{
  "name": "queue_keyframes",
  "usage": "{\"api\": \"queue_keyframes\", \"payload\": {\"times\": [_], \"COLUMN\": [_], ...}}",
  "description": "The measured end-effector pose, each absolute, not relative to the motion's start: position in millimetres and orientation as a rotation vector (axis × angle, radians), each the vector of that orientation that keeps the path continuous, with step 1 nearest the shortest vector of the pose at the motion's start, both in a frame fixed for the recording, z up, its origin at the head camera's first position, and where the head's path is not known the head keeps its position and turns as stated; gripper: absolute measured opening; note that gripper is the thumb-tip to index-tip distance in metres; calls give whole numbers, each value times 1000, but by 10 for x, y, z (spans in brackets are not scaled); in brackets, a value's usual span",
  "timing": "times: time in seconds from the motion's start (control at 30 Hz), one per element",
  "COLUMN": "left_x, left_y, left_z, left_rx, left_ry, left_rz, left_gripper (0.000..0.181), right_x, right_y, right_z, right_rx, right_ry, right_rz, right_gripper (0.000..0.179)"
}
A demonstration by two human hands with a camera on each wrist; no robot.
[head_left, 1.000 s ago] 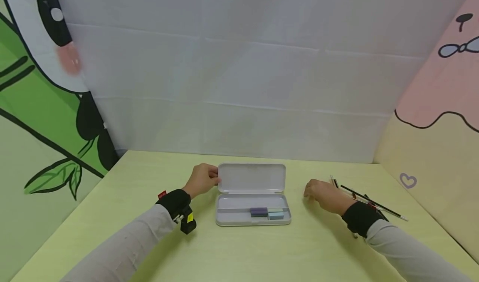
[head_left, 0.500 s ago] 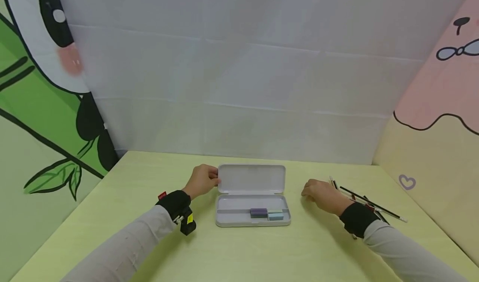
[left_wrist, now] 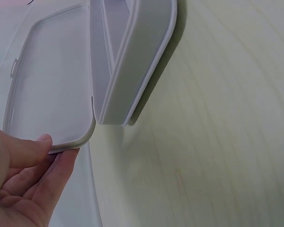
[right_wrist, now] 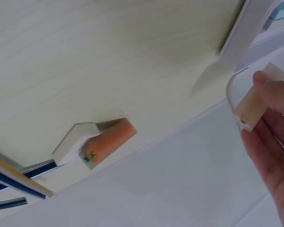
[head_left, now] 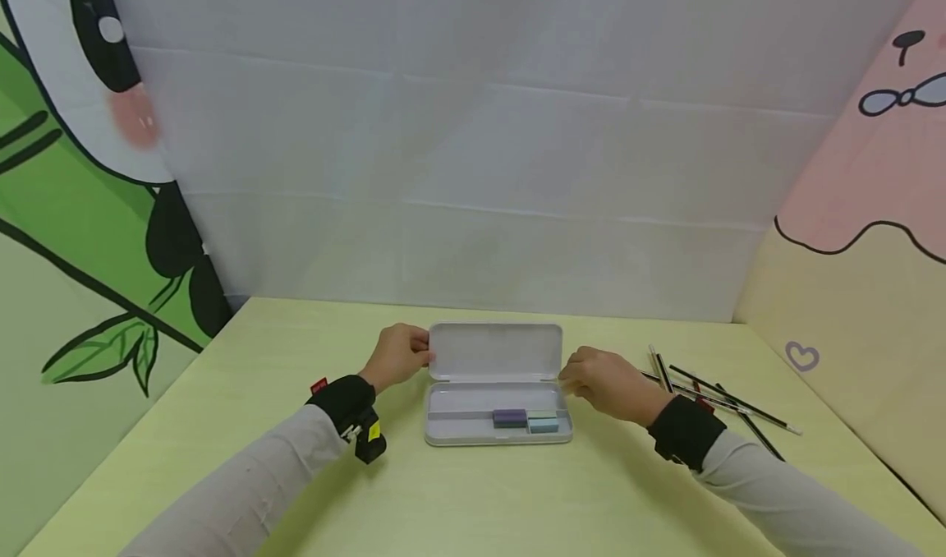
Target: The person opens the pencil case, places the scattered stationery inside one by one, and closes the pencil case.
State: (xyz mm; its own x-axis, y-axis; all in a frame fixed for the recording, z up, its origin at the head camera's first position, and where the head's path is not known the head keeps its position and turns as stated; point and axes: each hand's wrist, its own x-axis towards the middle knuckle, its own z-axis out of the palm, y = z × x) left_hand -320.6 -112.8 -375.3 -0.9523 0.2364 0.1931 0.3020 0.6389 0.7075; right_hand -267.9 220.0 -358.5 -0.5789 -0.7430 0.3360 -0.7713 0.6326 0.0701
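Note:
A white pencil case point(head_left: 458, 439) lies open on the table, its lid point(head_left: 495, 352) raised at the back. My left hand point(head_left: 395, 356) pinches the lid's left edge between thumb and fingers, plainly seen in the left wrist view. Inside the base, toward the right, sit a purple eraser point(head_left: 509, 418), a light blue one and a pale green one. My right hand point(head_left: 612, 384) is beside the case's right side. It pinches a cream eraser point(right_wrist: 254, 103) with a small print, seen in the right wrist view.
Several dark pencils point(head_left: 739, 407) lie crossed on the table to the right, partly behind the right wrist. In the right wrist view, an orange printed eraser point(right_wrist: 114, 141) and a white block point(right_wrist: 73, 142) lie near the pencils. A pale wall cloth point(head_left: 473, 253) stands behind the table.
My right hand has moved left from near the pencils to the case's right side, uncovering more of the pencils. The left hand keeps its hold on the lid.

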Motion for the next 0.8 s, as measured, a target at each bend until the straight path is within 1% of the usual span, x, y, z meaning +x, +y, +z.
{"api": "queue_keyframes", "payload": {"times": [0.27,0.47,0.8], "left_x": [-3198,-3203,-3230], "left_y": [-1127,-1120,-1123], "left_z": [-3750,-3759,-3792], "left_rx": [-440,-412,-427], "left_ry": [-2778,-2782,-2768], "left_rz": [-1214,-1234,-1236], "left_gripper": [18,20,19], "right_x": [-2661,-2661,-2607], "right_y": [1942,1756,1386], "right_z": [-3551,-3522,-3548], "right_rx": [1240,1282,1353], "right_ry": [-2528,-2581,-2570], "right_rz": [91,178,260], "right_gripper": [18,23,23]}}
